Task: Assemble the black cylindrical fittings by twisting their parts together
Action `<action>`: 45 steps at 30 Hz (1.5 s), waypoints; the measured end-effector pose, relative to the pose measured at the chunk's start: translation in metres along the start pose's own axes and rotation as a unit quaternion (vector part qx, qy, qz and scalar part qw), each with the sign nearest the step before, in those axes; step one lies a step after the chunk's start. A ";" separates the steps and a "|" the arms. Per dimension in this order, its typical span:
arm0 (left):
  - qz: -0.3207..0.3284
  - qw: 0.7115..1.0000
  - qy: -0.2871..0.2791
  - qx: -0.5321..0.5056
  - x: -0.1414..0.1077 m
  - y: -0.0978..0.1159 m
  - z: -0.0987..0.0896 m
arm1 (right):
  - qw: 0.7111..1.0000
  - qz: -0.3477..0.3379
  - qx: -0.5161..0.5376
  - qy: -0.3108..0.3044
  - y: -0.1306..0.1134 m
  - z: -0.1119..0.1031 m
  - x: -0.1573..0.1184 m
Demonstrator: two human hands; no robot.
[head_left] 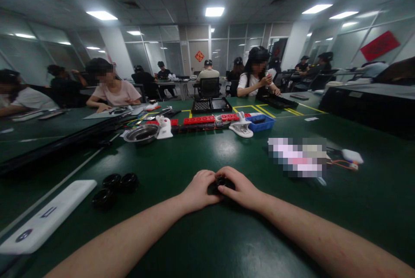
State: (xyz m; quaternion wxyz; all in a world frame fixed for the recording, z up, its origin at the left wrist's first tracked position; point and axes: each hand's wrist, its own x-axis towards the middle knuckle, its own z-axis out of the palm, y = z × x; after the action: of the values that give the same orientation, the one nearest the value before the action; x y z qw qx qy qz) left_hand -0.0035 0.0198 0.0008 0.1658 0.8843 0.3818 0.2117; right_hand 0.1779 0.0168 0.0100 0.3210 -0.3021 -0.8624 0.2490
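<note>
A small dark round part (221, 181) lies between my two hands over the middle of the green table (207, 234). My left hand (201, 188) is curled around its left side. From the right, my right hand (239, 186) closes on the same part, thumb and fingers pressed to it. The fingers of both hands meet at the top, and they cover much of the part. Several glossy black rings (112, 189) sit in a group to the left of my hands.
A long white device (48, 217) lies at the left. Farther back are a metal bowl (142, 134), white stands (241, 126), red strips (199, 120) and a blue bin (261, 123). Cables and a white plug (352, 156) lie at right. People sit at tables beyond.
</note>
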 end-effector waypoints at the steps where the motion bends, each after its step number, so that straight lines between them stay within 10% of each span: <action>1: 0.002 1.000 0.000 0.002 0.000 0.000 0.000 | 1.000 0.009 -0.004 0.004 0.000 0.000 0.000; 23: -0.004 1.000 0.001 -0.001 0.001 0.003 -0.003 | 0.996 0.077 -0.035 0.036 0.000 0.001 0.000; 30: -0.011 1.000 0.004 -0.010 0.000 0.000 0.000 | 1.000 -0.013 0.026 -0.004 -0.002 -0.002 0.000; 37: -0.004 1.000 0.004 0.000 0.001 0.002 -0.002 | 0.995 0.082 -0.029 0.042 0.002 0.003 0.000; 45: -0.007 1.000 0.005 -0.002 0.000 0.000 0.000 | 1.000 -0.011 0.017 -0.008 -0.003 -0.002 0.001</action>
State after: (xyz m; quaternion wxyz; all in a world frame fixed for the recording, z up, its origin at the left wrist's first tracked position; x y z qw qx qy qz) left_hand -0.0038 0.0197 0.0011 0.1669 0.8800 0.3888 0.2158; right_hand 0.1778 0.0156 0.0136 0.3222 -0.2855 -0.8636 0.2625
